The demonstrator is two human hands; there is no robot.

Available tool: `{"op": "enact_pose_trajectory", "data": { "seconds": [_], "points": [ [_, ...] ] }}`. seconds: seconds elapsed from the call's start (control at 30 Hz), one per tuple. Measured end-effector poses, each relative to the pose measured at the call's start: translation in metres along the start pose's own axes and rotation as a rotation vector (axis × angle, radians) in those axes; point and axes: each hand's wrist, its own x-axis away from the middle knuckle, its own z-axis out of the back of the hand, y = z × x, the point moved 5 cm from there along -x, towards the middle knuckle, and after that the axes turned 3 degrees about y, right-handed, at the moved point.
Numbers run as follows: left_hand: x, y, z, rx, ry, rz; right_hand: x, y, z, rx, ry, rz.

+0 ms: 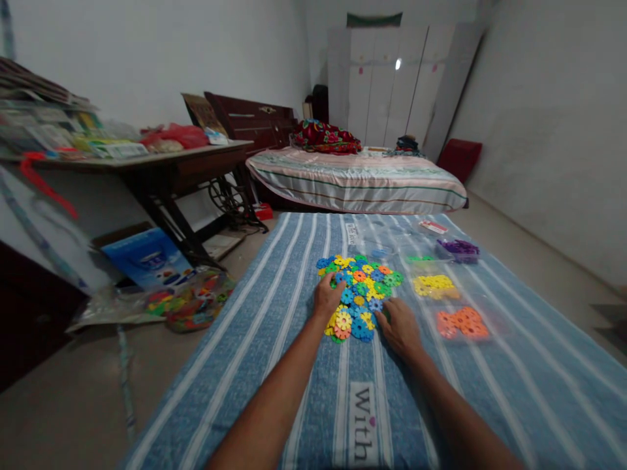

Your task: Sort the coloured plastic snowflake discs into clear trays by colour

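Several notched plastic interlocking discs [359, 301] in blue, yellow, green and orange lie in a loose pile on the striped cloth. At the pile's left side is my left hand [327, 297], palm down. Its thumb and forefinger are apart, touching discs near a blue disc [341, 278]. My right hand [402, 326] rests at the right edge of the pile with its fingers curled. A bit of a green disc [387, 314] shows between its thumb and fingers, beside a pale blue disc [375, 305]. The rest of its grip is hidden.
Clear trays at the right hold orange discs [463, 324], yellow discs [435, 286], green discs [420, 258] and purple pieces [458, 250]. A tray with blue discs [382, 252] lies behind the pile. A bed [362, 179] stands beyond; a cluttered sewing table [191, 156] is left.
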Motion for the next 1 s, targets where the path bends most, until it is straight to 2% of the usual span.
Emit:
{"op": "enact_pose_trajectory", "data": {
  "seconds": [0.13, 0.23, 0.37, 0.5, 0.6, 0.73, 0.9, 1.0],
  "points": [
    [0.003, 0.011, -0.005, 0.101, -0.009, -0.018, -0.001, 0.0, 0.001, -0.011, -0.009, 0.006],
    [0.002, 0.009, -0.001, 0.142, 0.007, -0.016, -0.001, 0.002, 0.0, -0.003, -0.002, 0.002],
    [0.005, -0.007, 0.021, 0.122, 0.06, 0.005, -0.001, 0.003, -0.003, 0.018, -0.009, -0.003],
    [0.019, -0.023, 0.047, 0.067, 0.098, -0.006, 0.0, 0.003, -0.002, 0.031, -0.012, -0.003],
    [0.032, -0.026, 0.056, 0.028, 0.116, -0.039, 0.0, 0.002, -0.001, 0.033, -0.016, 0.002],
    [0.042, -0.018, 0.05, -0.021, 0.09, -0.139, -0.001, 0.001, 0.001, 0.023, -0.003, -0.006],
    [0.049, -0.001, 0.03, -0.19, 0.014, -0.374, 0.0, 0.0, 0.003, 0.002, 0.019, -0.025],
    [0.053, 0.004, 0.019, -0.26, -0.034, -0.452, 0.0, 0.0, 0.003, -0.008, 0.028, -0.037]
  ]
}}
